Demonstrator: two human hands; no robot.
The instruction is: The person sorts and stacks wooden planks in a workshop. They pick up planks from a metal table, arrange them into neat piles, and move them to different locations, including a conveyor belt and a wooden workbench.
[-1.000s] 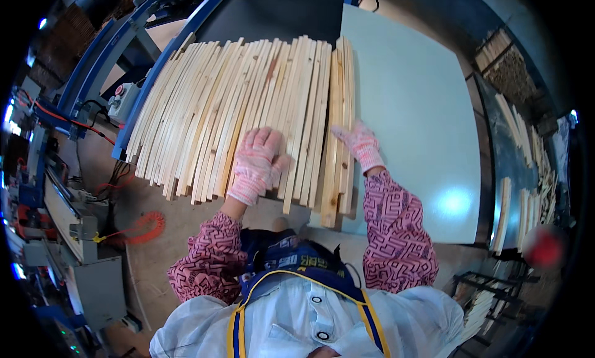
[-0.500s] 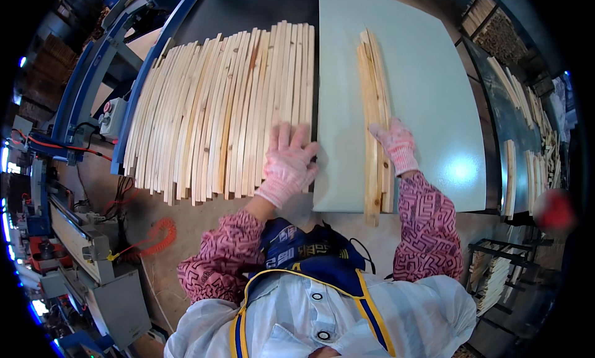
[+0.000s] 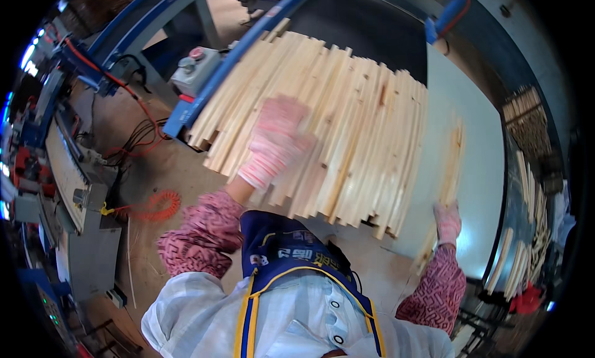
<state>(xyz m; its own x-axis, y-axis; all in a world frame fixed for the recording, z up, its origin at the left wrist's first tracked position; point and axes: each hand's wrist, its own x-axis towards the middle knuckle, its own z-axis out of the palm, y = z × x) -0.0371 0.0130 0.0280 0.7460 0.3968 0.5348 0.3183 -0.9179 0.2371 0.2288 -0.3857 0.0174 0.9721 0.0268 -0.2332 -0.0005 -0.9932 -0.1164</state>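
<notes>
Pale lettering (image 3: 304, 254) marks your yellow-edged navy cloth apron (image 3: 273, 231). Your pink-and-white-gloved left hand (image 3: 276, 138) extends, grasping nothing, over slender, pale, knotty wooden sticks (image 3: 350, 135) aligned side by side. Your matching gloved right hand (image 3: 447, 223) grips blurred yellowish wooden strips (image 3: 455, 163) over the smooth pale-green worktop (image 3: 482, 190).

The gloved left hand (image 3: 276, 141), blurred, is spread over a row of wooden strips (image 3: 359, 141); the gloved right hand (image 3: 447, 223) touches loose strips (image 3: 453, 163) over a pale panel (image 3: 482, 184).
</notes>
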